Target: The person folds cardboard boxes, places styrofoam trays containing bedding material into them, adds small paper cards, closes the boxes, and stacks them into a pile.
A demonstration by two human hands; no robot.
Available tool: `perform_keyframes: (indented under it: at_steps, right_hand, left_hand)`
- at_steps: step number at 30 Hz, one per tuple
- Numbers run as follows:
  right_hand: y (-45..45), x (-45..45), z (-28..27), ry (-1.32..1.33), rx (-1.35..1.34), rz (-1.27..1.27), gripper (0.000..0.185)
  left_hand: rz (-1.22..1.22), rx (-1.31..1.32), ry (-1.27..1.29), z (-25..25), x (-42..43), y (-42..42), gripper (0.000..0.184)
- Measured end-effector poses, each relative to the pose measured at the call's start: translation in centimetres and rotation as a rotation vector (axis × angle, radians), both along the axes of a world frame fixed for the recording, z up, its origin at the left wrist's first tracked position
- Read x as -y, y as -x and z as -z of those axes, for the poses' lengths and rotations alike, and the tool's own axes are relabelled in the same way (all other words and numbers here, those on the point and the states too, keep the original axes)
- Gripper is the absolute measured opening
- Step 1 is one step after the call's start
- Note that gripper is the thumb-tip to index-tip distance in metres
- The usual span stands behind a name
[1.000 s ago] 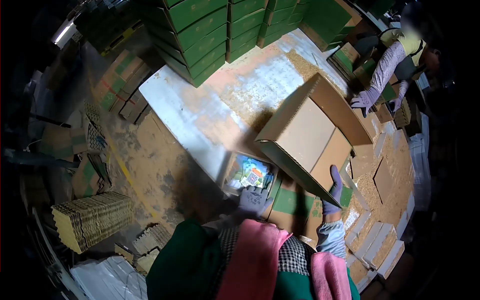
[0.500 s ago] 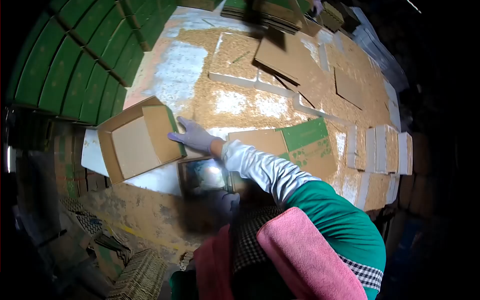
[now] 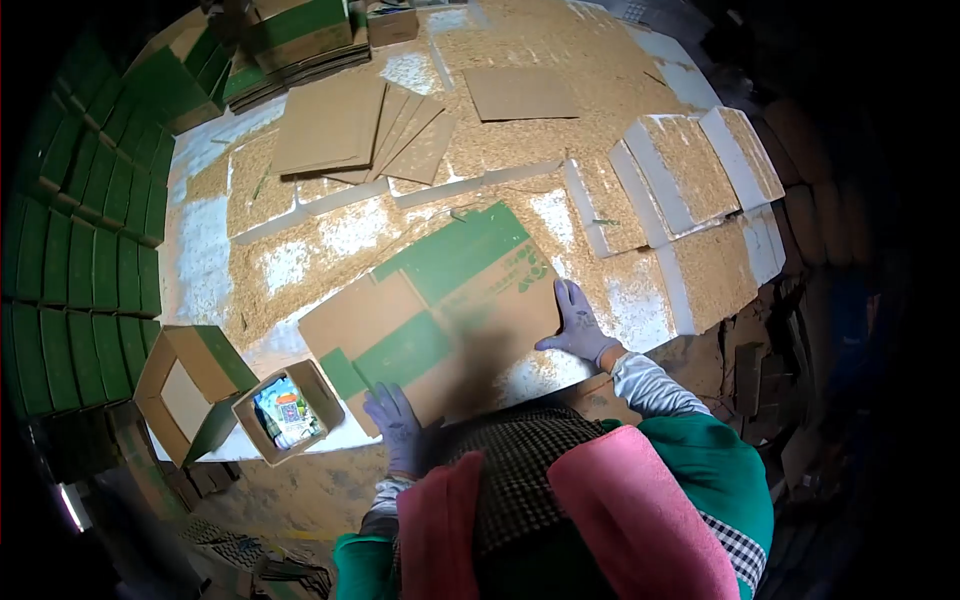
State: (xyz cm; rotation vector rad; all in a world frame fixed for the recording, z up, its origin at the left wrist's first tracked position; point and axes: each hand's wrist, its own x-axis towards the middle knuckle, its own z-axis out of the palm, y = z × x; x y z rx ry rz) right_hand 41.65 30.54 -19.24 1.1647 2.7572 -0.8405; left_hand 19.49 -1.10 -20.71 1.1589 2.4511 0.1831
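Observation:
A flat, folded green and brown carton [image 3: 440, 290] lies slanted on the table in front of me. My left hand [image 3: 395, 420], in a grey-purple glove, rests open on its lower left edge. At the carton's right end is my right hand [image 3: 577, 325], gloved too, with thumb and fingers spread along the edge. Left of my left hand stands a small open box [image 3: 316, 394] holding colourful printed packets [image 3: 287, 410]. Beside it, farther left, an open carton [image 3: 183, 400] sits tilted on the table's corner.
Green boxes [image 3: 85, 260] are stacked at the left. Brown cardboard sheets [image 3: 330, 125] lie on the debris-covered table [image 3: 205, 250]. White-edged blocks [image 3: 680, 170] sit at the right. More green cartons [image 3: 300, 35] stand at the far left, partly in shadow.
The view has turned right. My right hand has left the open carton and moved to the flat carton's right end. My left hand has moved from the small box to the flat carton.

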Motion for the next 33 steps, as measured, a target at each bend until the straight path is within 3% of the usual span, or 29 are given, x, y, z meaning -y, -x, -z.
perform_keyframes:
  at_steps: [2, 4, 5, 6, 8, 9, 11, 12, 14, 15, 16, 17, 18, 19, 20, 21, 22, 24, 26, 28, 29, 31, 33]
  right_hand:
    - [-1.9, 0.2, -0.4, -0.056, -0.067, -0.016, 0.116]
    - [-3.2, -0.3, -1.3, -0.101, -0.325, -0.042, 0.107]
    - [-3.0, -0.4, -3.8, -0.189, -0.375, -0.043, 0.096]
    - [-2.7, -0.6, -6.1, -0.197, -0.395, -0.03, 0.096]
    - [-1.6, -1.3, -10.4, -0.079, -0.396, -0.017, 0.081]
    - [-1.1, -1.4, -12.7, 0.051, -0.519, -0.048, 0.072]
    - [0.6, -1.8, -18.3, 0.117, -0.637, -0.15, 0.071]
    - [1.8, -2.5, -20.0, 0.185, -0.728, -0.271, 0.069]
    - [4.4, -5.2, -21.7, 0.463, -0.775, -0.3, 0.069]
    - [5.7, -6.1, -19.9, 0.446, -0.786, -0.291, 0.069]
    - [7.2, -7.6, -16.2, 0.478, -0.779, -0.016, 0.078]
    - [8.5, -8.7, -14.2, 0.505, -0.768, 0.259, 0.088]
    - [9.4, -8.2, -14.0, 0.484, -0.788, 0.265, 0.088]
    - [10.1, -6.6, -13.5, 0.279, -0.675, 0.256, 0.099]
    - [10.7, -5.0, -12.9, 0.085, -0.547, 0.25, 0.11]
    - [11.3, -3.6, -12.3, 0.071, -0.467, 0.116, 0.122]
    - [10.5, -3.3, -12.2, 0.071, -0.461, 0.122, 0.122]
    - [9.2, -4.3, -12.9, 0.196, -0.447, -0.084, 0.124]
    - [8.5, -5.1, -13.2, 0.143, -0.324, -0.043, 0.123]
    - [7.3, -4.0, -12.5, 0.086, -0.053, 0.003, 0.122]
    - [7.4, -3.9, -11.0, 0.0, -0.248, -0.003, 0.115]
    - [7.3, -3.2, -9.1, -0.062, -0.225, -0.018, 0.11]
    - [6.7, -1.9, -9.3, -0.121, -0.237, 0.004, 0.094]
  left_hand:
    - [0.014, 0.053, -0.195, -0.4, 1.0, 0.3, 0.11]
    - [0.01, 0.129, -0.24, -3.9, 1.0, 1.0, 0.105]
    - [-0.024, 0.227, -0.275, -6.2, 1.0, 1.3, 0.099]
    - [-0.008, 0.208, -0.279, -8.1, 0.7, 2.0, 0.099]
    - [-0.125, 0.416, -0.41, -12.2, 0.2, 3.5, 0.081]
    - [-0.269, 0.559, -0.372, -16.3, -1.1, 3.9, 0.073]
    - [-0.392, 0.655, -0.409, -20.2, -1.9, 5.7, 0.056]
    - [-0.227, 0.646, -0.362, -22.2, -3.2, 6.8, 0.052]
    - [-0.059, 0.678, -0.284, -21.4, -6.4, 8.7, 0.06]
    - [-0.008, 0.69, -0.255, -20.5, -8.4, 9.3, 0.066]
    - [-0.021, 0.695, -0.248, -19.7, -11.0, 9.0, 0.072]
    - [0.025, 0.597, -0.55, -19.4, -12.8, 7.2, 0.081]
    - [0.177, 0.353, -0.635, -18.2, -13.7, 7.2, 0.08]
    - [0.362, 0.078, -0.537, -17.7, -14.3, 6.2, 0.079]
    - [0.483, 0.084, -0.496, -16.5, -15.2, 4.2, 0.08]
    - [0.62, -0.033, -0.289, -15.1, -15.5, 2.1, 0.082]
    - [0.798, -0.172, 0.058, -13.8, -15.6, 1.8, 0.089]
    - [0.768, -0.332, -0.221, -14.1, -16.2, 3.0, 0.097]
    - [0.448, -0.624, -0.438, -15.6, -17.2, 4.2, 0.102]
    - [0.556, -0.575, -0.377, -18.1, -18.8, 3.2, 0.1]
    - [0.567, -0.578, -0.394, -16.3, -18.2, 2.8, 0.096]
    - [0.609, -0.643, -0.444, -11.9, -16.3, 2.2, 0.089]
    - [0.491, -0.641, -0.566, -13.7, -16.7, 1.8, 0.097]
